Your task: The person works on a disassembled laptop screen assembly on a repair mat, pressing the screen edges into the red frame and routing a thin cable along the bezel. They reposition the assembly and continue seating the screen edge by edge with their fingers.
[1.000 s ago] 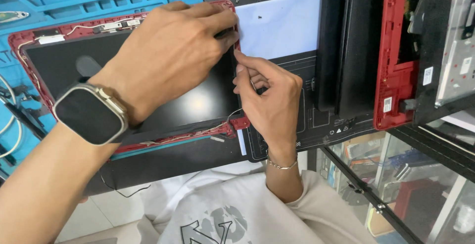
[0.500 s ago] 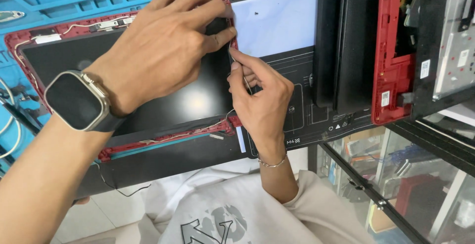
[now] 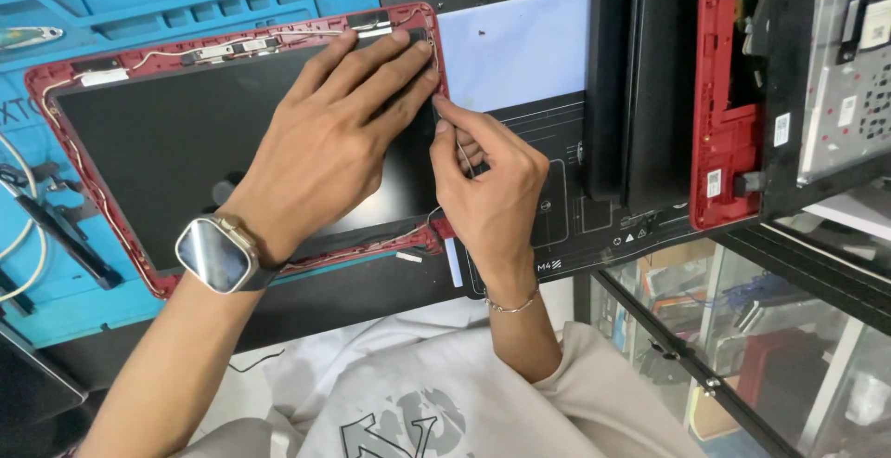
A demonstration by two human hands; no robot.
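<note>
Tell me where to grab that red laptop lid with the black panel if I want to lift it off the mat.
Probably the red laptop lid by its bare left edge, from the left; it lies flat, and the left hand and right hand crowd its right edge.

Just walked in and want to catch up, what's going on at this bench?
A person is working on a red laptop lid with its dark screen panel lying face up on a blue mat. The left hand lies flat on the panel near its right edge. The right hand pinches a thin wire at that edge. Another red laptop shell lies to the right.
</note>
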